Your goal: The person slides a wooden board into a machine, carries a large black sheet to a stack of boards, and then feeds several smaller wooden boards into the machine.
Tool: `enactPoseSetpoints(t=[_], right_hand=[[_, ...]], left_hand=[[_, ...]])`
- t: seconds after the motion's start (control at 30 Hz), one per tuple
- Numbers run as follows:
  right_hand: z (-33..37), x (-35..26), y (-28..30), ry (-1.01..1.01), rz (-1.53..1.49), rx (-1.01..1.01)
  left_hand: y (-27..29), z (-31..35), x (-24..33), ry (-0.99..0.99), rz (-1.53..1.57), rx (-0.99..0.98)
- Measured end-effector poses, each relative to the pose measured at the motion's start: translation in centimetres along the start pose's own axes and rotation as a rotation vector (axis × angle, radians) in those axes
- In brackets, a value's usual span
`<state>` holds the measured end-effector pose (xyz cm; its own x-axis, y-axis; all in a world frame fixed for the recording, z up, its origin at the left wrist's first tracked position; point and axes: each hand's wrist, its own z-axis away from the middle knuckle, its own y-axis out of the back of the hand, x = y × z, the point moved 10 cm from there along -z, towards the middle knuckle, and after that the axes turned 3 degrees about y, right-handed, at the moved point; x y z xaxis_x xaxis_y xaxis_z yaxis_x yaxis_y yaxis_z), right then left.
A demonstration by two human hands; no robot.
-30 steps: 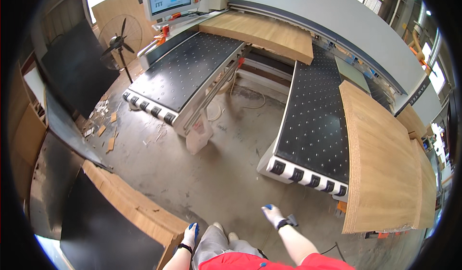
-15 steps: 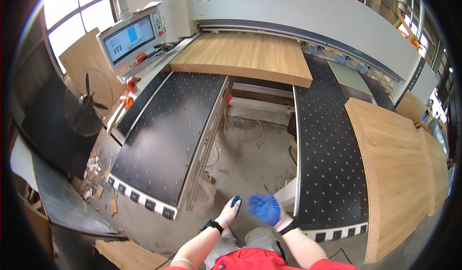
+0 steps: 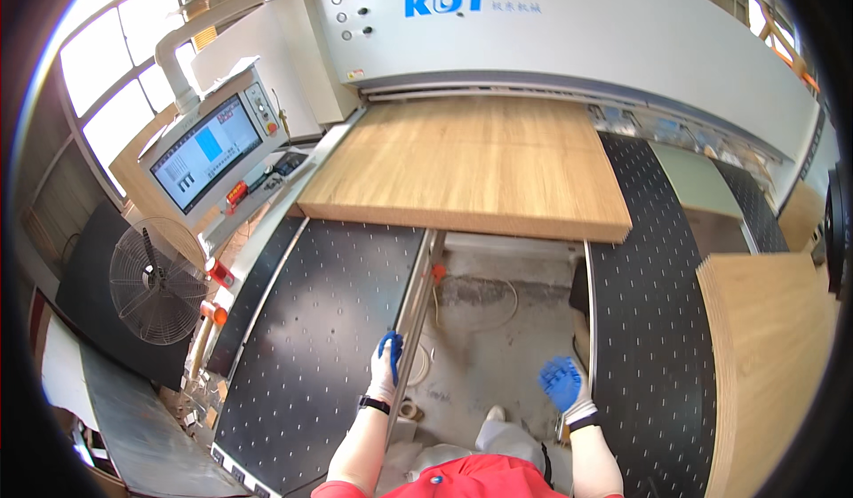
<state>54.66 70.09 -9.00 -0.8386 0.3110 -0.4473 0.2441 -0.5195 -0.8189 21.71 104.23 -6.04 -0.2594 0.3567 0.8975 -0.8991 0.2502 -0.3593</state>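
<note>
My left hand (image 3: 385, 362), in a white glove with blue on the fingers, hangs over the inner edge of the left black table (image 3: 311, 320); whether it touches is unclear. Its fingers point forward, seen edge-on, with nothing visible in them. Over the gap between the tables is my right hand (image 3: 566, 385), open and blue-gloved, close to the right black table (image 3: 649, 320). A thick stack of wood-grain boards (image 3: 471, 165) lies ahead of both hands, bridging the tables, its far edge by the machine.
A large white machine (image 3: 551, 45) spans the back. At left stand a control screen (image 3: 206, 151), a wire-caged fan (image 3: 158, 280) and a red can (image 3: 219, 272). More wood-grain boards (image 3: 773, 365) are stacked at right, and a pale panel (image 3: 697, 178) lies near the machine.
I have moved forward into the gap between the tables, so the board stack appears nearer. My hands have spread apart, the left toward the left table and the right toward the right one.
</note>
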Motion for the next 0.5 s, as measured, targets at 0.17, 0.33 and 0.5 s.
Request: enactPoseSetpoints(t=[0.17, 0.33, 0.5], right_hand=[[-21.9, -3.4, -7.8, -0.125, -0.036, 0.151], [-39.2, -7.9, -13.2, -0.008, -0.027, 0.301], [-44.3, -8.6, -17.8, 0.200, -0.177, 0.138]], left_hand=[[3.6, -11.0, 5.8, -0.083, 0.066, 0.270], [7.8, -23.9, 12.5, -0.174, 0.066, 0.380], [11.8, -35.6, 18.4, -0.215, 0.080, 0.550]])
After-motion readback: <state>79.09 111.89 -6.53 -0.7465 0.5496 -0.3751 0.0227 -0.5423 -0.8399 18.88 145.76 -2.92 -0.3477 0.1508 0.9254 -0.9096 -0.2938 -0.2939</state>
